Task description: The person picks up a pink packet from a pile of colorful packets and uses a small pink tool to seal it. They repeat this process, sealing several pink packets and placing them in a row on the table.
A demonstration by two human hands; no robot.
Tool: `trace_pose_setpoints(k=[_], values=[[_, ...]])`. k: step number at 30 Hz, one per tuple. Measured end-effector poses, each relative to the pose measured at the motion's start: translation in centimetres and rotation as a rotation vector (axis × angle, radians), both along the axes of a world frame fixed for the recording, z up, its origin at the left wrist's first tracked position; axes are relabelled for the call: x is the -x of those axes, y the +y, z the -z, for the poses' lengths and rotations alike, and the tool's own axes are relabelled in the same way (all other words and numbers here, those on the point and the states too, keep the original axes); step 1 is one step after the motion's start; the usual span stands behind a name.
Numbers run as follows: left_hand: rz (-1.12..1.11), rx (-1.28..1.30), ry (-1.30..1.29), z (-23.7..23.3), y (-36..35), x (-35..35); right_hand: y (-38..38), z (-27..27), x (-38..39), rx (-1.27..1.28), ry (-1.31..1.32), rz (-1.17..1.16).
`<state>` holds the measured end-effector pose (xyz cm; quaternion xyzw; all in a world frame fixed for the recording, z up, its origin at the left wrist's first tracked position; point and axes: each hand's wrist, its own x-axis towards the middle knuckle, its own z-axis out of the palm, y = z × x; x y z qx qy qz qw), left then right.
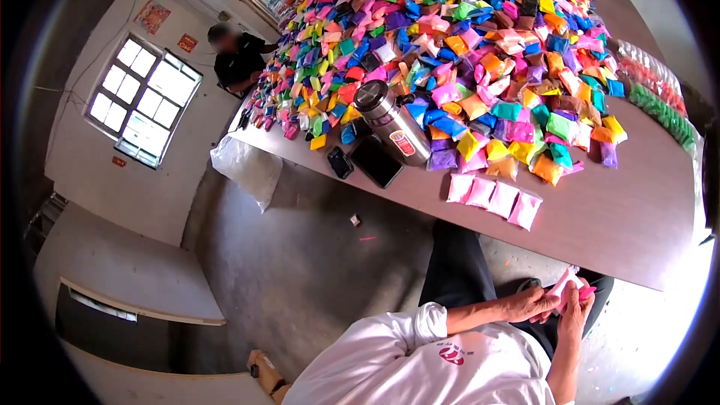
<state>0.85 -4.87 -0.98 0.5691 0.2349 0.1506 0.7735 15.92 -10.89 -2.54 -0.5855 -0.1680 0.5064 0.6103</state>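
Over my lap, below the table edge, my left hand [531,304] has its fingers closed on a light pink packet [560,285]. My right hand [576,306] grips the same packet from the other side, thumb pressed against it. A brighter pink bit [587,294] shows at the right hand's fingers; what it is I cannot make out. On the table in front of me lies a neat row of several light pink packets [501,196]. Behind the row rises a large heap of small packets [450,52] in many colours.
A steel thermos [394,124] lies tilted against the heap, with a dark phone [376,161] and a small black device [340,163] beside it on the brown table [600,210]. Bundled packets [660,97] lie at the right. Another person [238,58] sits at the far left end. A plastic bag [251,169] hangs there.
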Motion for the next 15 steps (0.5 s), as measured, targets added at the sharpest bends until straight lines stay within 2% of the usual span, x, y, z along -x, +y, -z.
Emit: trace_pose_setpoints(k=[2, 3, 4, 5, 6, 7, 8, 9, 10, 11, 12, 15], values=[[-0.002, 0.032, -0.043, -0.6, -0.3, -0.2, 0.0, 0.9, 0.0, -0.090, -0.023, 0.019], [-0.021, 0.018, -0.014, 0.0, -0.4, -0.3, 0.5, -0.6, 0.4, -0.006, 0.019, 0.048], [-0.018, 0.024, 0.002, -0.1, -0.2, -0.2, 1.0, -1.3, 0.0, -0.079, 0.039, -0.076], [-0.024, -0.042, 0.129, 0.1, 0.1, 0.2, 1.8, -1.6, 1.5, 0.031, 0.029, 0.150], [-0.023, -0.066, 0.169, 0.6, 0.4, 0.7, 1.9, -0.4, 0.1, -0.073, 0.185, -0.005], [-0.034, -0.035, 0.103, 0.7, 0.6, 1.2, 2.5, -1.4, 0.8, 0.039, 0.235, 0.105], [-0.037, -0.029, 0.160, 0.0, 0.7, 1.3, 2.7, -2.6, 0.7, 0.057, 0.123, 0.025], [-0.074, 0.001, 0.153, 0.3, 0.3, 1.6, 2.8, -3.6, 0.2, 0.066, 0.180, -0.081], [-0.108, 0.055, 0.183, -0.1, 0.2, 1.5, 2.9, -4.1, 0.6, 0.067, 0.185, -0.028], [-0.061, 0.059, 0.127, -0.3, 0.5, 1.6, 2.5, -3.9, 0.3, 0.003, 0.177, -0.101], [-0.143, 0.168, -0.007, -0.5, 0.0, 1.2, 2.0, -4.2, -0.2, -0.055, 0.229, -0.187], [-0.124, 0.186, -0.026, -0.6, 0.0, 1.0, 1.4, -3.1, -0.5, -0.158, 0.157, -0.252]])
